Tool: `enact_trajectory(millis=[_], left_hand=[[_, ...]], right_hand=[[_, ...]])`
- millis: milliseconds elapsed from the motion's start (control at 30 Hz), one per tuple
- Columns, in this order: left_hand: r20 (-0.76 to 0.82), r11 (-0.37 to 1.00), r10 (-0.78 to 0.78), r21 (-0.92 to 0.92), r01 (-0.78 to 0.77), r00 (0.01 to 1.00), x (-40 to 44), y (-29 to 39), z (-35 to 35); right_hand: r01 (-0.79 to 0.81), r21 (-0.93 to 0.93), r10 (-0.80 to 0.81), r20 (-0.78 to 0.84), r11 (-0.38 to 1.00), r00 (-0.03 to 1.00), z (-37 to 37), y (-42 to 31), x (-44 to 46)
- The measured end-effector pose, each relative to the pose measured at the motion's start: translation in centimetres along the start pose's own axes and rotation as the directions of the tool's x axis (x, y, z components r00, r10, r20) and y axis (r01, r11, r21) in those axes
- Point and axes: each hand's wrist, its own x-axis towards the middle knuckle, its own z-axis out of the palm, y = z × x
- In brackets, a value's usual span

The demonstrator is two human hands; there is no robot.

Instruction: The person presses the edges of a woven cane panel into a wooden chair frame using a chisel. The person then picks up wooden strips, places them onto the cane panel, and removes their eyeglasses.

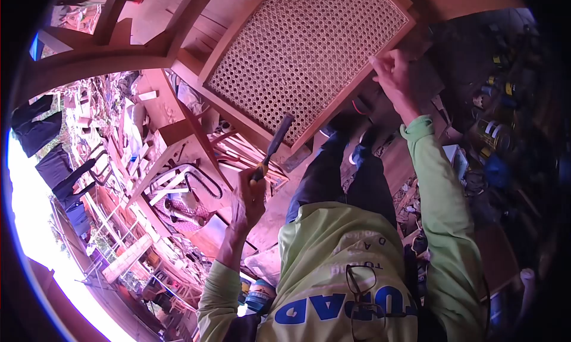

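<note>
Handling cane panel (pixel 309 56), apparently: left hand (pixel 250 198) grips chisel-like tool (pixel 278 138); right hand (pixel 394 77) at edge, grip unclear. Next move likely needs panel steady.

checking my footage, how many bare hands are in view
2: the left hand, around a dark, narrow hand tool, and the right hand, at the edge of a brown wooden frame holding woven cane. Dark areas may hide others.

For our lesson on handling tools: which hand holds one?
The left hand, gripping the tool; the right hand, at the frame, has none.
</note>
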Motion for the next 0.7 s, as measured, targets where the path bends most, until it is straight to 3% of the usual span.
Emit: enact_trajectory(millis=[33, 67, 500, 700], left_hand=[[0.001, 0.999, 0.032, 0.014, -0.032, 0.999, -0.2, -0.6, 0.2], [0.007, 0.998, 0.053, 0.015, -0.053, 0.999, -0.6, -1.6, 0.5], [-0.050, 0.983, 0.148, 0.119, -0.141, 0.988, 0.8, -2.0, 0.8], [-0.070, 0.977, 0.200, 0.091, -0.193, 0.977, 1.9, -2.6, 1.0]], right_hand=[[-0.200, 0.181, 0.218, -0.089, 0.963, 0.972, 0.7, 0.1, -0.4], [-0.375, 0.377, 0.322, 0.198, 0.847, 0.926, 0.6, 2.5, 0.2], [-0.336, 0.507, 0.221, 0.274, 0.794, 0.936, -0.3, 2.1, -0.5], [-0.348, 0.379, 0.237, 0.308, 0.857, 0.921, -0.9, 1.9, -1.1]])
